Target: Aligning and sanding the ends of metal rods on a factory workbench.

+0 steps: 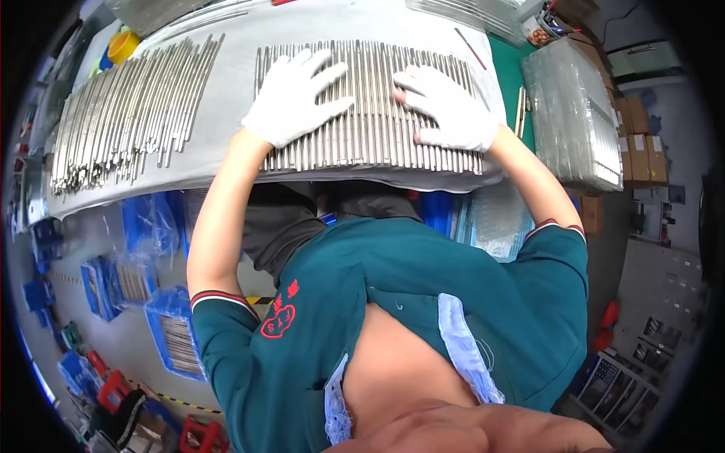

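A row of slim metal rods (370,98) lies side by side on the white-covered table right in front of me. My left hand (294,98), in a white glove, rests flat over the left part of this row with its fingers spread. On the right part lies my right hand (451,109), gloved too, fingers apart and pointing inward; bare skin shows at a couple of its fingertips. Neither hand is closed around a rod. Farther left, a looser pile of metal rods (136,106) spreads out with uneven ends.
A yellow cup (122,47) stands at the far left. Clear plastic trays (570,113) are stacked at the table's right, near a pen holder (538,34). A thin red stick (470,47) lies beyond my right hand. Blue crates (172,336) with rods sit on the floor.
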Available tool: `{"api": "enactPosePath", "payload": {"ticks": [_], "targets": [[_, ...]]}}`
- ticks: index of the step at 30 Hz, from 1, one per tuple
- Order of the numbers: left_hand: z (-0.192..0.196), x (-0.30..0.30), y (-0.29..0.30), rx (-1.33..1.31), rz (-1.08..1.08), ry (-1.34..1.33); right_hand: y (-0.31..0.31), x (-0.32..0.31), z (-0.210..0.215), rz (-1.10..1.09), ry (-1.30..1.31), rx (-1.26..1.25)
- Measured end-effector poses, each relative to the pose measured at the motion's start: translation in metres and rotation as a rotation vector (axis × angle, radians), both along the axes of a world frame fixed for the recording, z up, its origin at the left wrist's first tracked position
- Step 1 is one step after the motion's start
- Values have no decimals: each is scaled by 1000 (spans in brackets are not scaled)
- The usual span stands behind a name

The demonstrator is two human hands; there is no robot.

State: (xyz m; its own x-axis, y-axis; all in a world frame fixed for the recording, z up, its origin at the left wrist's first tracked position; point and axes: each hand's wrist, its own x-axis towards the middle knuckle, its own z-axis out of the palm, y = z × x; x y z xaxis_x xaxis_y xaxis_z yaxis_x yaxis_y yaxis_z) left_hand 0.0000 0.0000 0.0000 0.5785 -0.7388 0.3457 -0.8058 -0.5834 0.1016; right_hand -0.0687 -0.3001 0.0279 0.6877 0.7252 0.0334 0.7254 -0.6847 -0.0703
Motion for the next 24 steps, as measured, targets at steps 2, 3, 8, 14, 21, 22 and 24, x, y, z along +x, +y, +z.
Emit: {"api": "enactPosePath", "payload": {"ticks": [2,3,8,14,21,22,24], "targets": [[-7,2,2,54,-19,-52,2,-1,-2,31,-4,-45],[-7,-1,2,51,-13,-44,2,-2,1,38,3,-48],[-4,5,32,115,-8,-50,24,11,3,123,51,-19],[-7,10,71,108,109,-34,75,36,-8,216,-23,98],[-26,74,71,92,68,-198,120,111,-32,-256,-38,230],[-26,80,65,40,133,-80,126,115,-32,-290,-135,195],[-24,83,62,151,131,-127,136,114,-36,-291,-292,188]]}}
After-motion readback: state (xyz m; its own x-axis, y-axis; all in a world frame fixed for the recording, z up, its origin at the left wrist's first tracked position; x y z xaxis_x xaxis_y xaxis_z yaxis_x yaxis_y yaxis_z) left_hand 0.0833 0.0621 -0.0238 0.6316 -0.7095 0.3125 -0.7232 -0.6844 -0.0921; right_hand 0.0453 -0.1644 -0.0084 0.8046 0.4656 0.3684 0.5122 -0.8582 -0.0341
